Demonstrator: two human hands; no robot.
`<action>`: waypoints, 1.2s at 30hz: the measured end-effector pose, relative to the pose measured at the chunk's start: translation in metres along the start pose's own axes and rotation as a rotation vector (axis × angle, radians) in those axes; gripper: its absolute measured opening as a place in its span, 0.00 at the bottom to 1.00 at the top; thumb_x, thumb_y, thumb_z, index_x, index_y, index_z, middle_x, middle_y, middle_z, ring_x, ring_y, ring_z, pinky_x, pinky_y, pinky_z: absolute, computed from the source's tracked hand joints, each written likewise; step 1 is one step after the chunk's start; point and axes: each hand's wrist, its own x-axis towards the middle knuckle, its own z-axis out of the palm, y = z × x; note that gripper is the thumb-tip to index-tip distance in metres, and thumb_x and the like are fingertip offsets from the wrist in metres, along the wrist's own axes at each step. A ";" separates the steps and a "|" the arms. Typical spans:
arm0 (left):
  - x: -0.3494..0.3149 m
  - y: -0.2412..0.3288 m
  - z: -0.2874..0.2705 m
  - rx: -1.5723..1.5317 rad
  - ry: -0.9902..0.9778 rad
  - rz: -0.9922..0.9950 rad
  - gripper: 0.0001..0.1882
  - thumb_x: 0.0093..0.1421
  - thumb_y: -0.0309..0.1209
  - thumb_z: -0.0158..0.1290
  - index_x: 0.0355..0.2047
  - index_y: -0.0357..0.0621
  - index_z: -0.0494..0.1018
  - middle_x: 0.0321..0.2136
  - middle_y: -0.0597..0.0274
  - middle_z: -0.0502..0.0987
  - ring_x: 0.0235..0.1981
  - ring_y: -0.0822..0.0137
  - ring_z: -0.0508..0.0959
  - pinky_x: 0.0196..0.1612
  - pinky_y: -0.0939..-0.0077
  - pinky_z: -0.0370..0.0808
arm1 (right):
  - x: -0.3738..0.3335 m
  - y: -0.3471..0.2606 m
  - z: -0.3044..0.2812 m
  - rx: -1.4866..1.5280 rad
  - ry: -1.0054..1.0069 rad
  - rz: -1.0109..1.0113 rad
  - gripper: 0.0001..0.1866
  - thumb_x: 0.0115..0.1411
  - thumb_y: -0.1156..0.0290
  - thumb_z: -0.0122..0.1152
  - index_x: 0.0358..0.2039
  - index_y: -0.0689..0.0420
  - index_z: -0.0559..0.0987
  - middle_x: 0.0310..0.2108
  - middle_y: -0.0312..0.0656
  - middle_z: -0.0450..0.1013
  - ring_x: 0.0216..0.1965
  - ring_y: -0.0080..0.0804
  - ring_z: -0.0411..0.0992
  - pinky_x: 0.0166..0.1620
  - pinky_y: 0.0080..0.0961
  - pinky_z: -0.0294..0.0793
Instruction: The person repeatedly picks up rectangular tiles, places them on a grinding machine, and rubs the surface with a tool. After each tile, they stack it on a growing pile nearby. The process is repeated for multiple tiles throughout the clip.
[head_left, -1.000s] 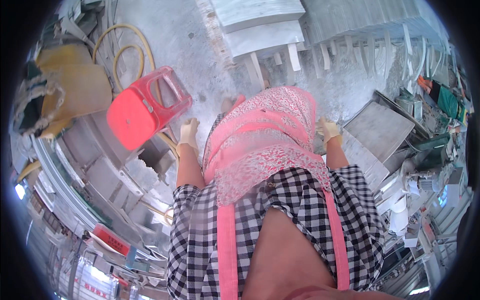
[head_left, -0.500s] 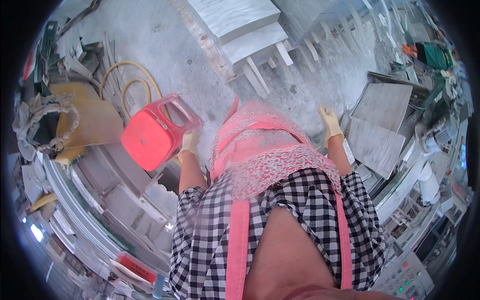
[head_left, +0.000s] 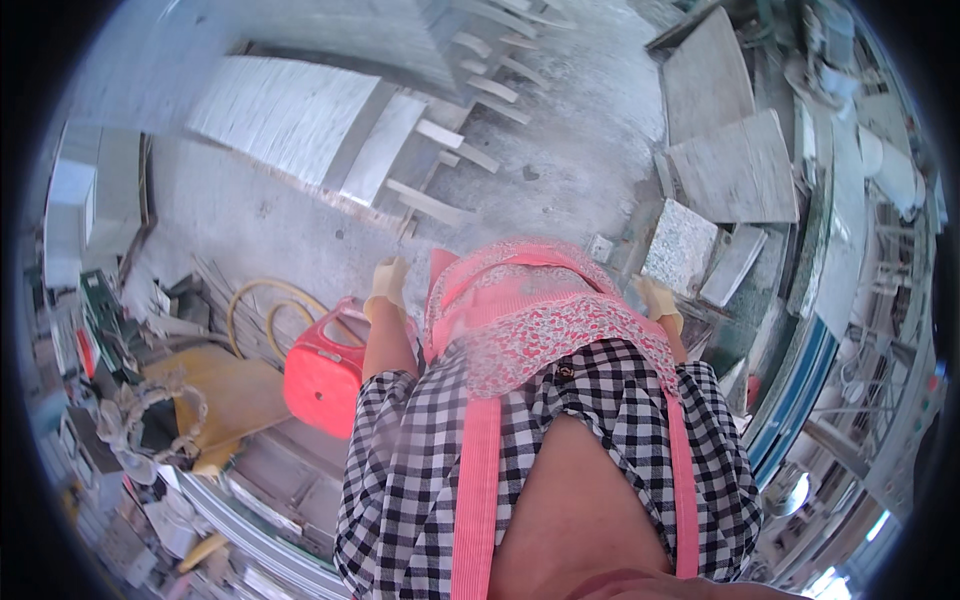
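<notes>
I look straight down my body: a black-and-white checked shirt and a pink apron [head_left: 520,330]. My left hand [head_left: 386,287] wears a pale yellow glove and hangs at my side, just above a red plastic stool [head_left: 325,368] on the floor. It holds nothing that I can see. My right hand [head_left: 660,303], also gloved, hangs at my other side near grey stone slabs [head_left: 680,240]. Its fingers look curled, and nothing shows in it.
Large pale stone slabs [head_left: 290,120] and wooden battens [head_left: 440,170] lie ahead on the dusty concrete floor. A coiled yellow hose [head_left: 262,300] and cluttered tools sit at left. More slabs [head_left: 735,165] and stacked stone pieces stand at right.
The view has swung: the red stool moved from upper left to lower left, beside my left arm. Both hands still hang at my sides with nothing in them.
</notes>
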 end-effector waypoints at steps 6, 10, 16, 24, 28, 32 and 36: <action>0.009 0.057 0.064 0.044 -0.015 0.271 0.20 0.59 0.40 0.56 0.47 0.42 0.77 0.37 0.64 0.80 0.38 0.74 0.76 0.41 0.72 0.71 | -0.071 0.033 0.014 0.694 0.145 0.397 0.10 0.60 0.66 0.61 0.35 0.60 0.82 0.31 0.36 0.79 0.32 0.24 0.74 0.33 0.22 0.69; 0.016 0.067 0.100 0.149 0.002 0.377 0.20 0.59 0.39 0.52 0.45 0.37 0.77 0.39 0.51 0.82 0.43 0.62 0.79 0.46 0.68 0.73 | -0.103 0.027 0.000 0.731 0.244 0.492 0.14 0.59 0.63 0.62 0.39 0.61 0.82 0.35 0.38 0.80 0.36 0.26 0.75 0.40 0.26 0.72; 0.055 0.120 0.102 0.557 -0.411 0.245 0.18 0.54 0.41 0.53 0.36 0.38 0.76 0.25 0.64 0.71 0.25 0.69 0.66 0.30 0.69 0.66 | -0.118 0.001 0.029 0.594 0.467 0.567 0.19 0.63 0.58 0.56 0.44 0.60 0.82 0.40 0.39 0.81 0.44 0.29 0.75 0.48 0.30 0.73; 0.090 0.210 0.149 0.678 -0.533 0.312 0.14 0.59 0.40 0.54 0.33 0.40 0.74 0.23 0.64 0.76 0.18 0.73 0.70 0.20 0.74 0.64 | -0.101 -0.013 0.098 0.738 0.557 0.587 0.26 0.57 0.51 0.63 0.47 0.59 0.83 0.41 0.47 0.81 0.41 0.34 0.77 0.46 0.31 0.74; 0.099 0.222 0.197 0.652 -0.691 0.289 0.13 0.62 0.40 0.53 0.25 0.46 0.73 0.23 0.65 0.75 0.21 0.74 0.74 0.21 0.74 0.67 | -0.140 -0.016 0.093 0.752 0.586 0.719 0.24 0.58 0.53 0.62 0.48 0.58 0.81 0.42 0.41 0.78 0.43 0.33 0.75 0.46 0.30 0.73; 0.085 0.252 0.259 0.696 -0.772 0.469 0.11 0.62 0.38 0.54 0.29 0.44 0.73 0.22 0.67 0.74 0.19 0.71 0.72 0.21 0.72 0.66 | -0.161 -0.003 0.097 0.703 0.558 0.797 0.23 0.59 0.53 0.61 0.49 0.55 0.78 0.46 0.39 0.76 0.44 0.33 0.74 0.44 0.31 0.73; 0.061 0.281 0.336 0.658 -0.635 0.519 0.15 0.62 0.38 0.55 0.39 0.36 0.76 0.31 0.61 0.79 0.31 0.68 0.76 0.35 0.71 0.71 | -0.165 0.044 0.098 0.527 0.815 0.407 0.20 0.61 0.54 0.59 0.38 0.60 0.78 0.32 0.43 0.79 0.30 0.30 0.76 0.33 0.28 0.75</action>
